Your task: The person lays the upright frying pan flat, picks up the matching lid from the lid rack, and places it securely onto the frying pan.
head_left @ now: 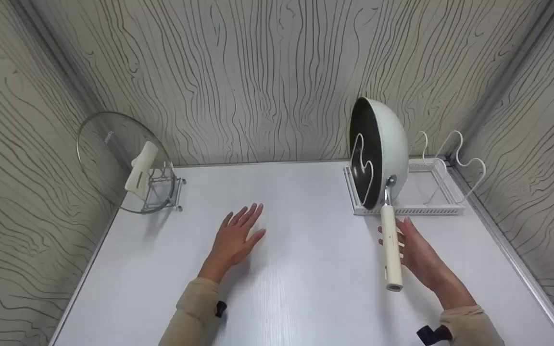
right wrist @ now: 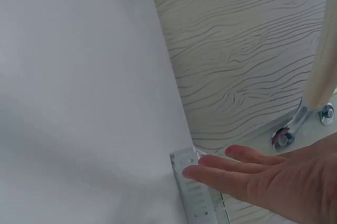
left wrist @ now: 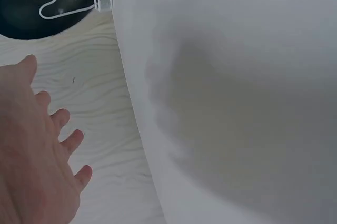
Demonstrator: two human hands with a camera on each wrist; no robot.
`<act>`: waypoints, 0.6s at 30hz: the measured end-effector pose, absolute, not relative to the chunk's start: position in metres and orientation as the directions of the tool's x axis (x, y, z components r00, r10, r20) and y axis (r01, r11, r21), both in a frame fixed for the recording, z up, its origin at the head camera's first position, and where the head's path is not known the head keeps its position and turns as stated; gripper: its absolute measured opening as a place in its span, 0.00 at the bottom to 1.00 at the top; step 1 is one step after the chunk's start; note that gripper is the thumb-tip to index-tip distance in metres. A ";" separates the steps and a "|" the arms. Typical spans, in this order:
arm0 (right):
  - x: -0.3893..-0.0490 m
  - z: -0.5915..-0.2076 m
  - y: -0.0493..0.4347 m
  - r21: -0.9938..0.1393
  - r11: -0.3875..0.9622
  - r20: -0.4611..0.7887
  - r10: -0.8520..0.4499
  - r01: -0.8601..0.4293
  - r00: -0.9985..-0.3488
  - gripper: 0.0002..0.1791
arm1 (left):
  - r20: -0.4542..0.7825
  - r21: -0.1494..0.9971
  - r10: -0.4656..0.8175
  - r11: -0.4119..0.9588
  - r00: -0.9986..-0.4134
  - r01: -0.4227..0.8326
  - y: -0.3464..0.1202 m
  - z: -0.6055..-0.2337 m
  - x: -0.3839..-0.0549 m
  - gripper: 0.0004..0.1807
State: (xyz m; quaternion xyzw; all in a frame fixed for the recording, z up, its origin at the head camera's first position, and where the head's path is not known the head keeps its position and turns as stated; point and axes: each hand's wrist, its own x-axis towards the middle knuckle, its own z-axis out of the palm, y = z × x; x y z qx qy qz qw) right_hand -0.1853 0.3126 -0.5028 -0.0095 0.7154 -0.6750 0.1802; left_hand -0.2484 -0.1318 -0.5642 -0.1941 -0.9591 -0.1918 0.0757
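A white frying pan point(head_left: 395, 139) with a dark inside stands on its edge in a white wire rack point(head_left: 409, 210) at the back right. Its cream handle point(head_left: 391, 247) points toward me. My right hand point(head_left: 419, 252) is beside and partly behind that handle, fingers extended; in the right wrist view the fingers point(right wrist: 231, 176) are straight and apart from the handle point(right wrist: 322, 61). Over the middle of the table, my left hand point(head_left: 233, 240) is spread and holds nothing. The left wrist view shows its loose fingers point(left wrist: 71, 142), with the pan's dark inside point(left wrist: 31, 19) beyond.
At the back left, a glass lid point(head_left: 108, 180) with a cream handle leans upright in a small metal stand point(head_left: 177, 192). Curved white wire dividers point(head_left: 483, 168) rise from the rack's right part. Wood-patterned walls point(head_left: 258, 86) enclose the white table point(head_left: 296, 298) at the back and sides.
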 end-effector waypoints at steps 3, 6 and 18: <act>-0.182 -0.500 0.307 -0.969 0.018 -0.241 -0.287 0.246 -0.927 0.48 | 0.211 0.351 0.371 0.835 -0.904 0.425 -0.115 -0.561 -0.255 0.37; -0.177 -0.497 0.303 -0.958 -0.068 -0.244 -0.327 0.280 -0.913 0.50 | 0.185 0.361 0.394 0.825 -0.901 0.435 -0.097 -0.558 -0.262 0.37; -0.158 -0.485 0.289 -0.843 -0.359 -0.217 -0.455 0.401 -0.864 0.51 | 0.168 0.411 0.497 0.750 -0.851 0.519 -0.030 -0.547 -0.281 0.36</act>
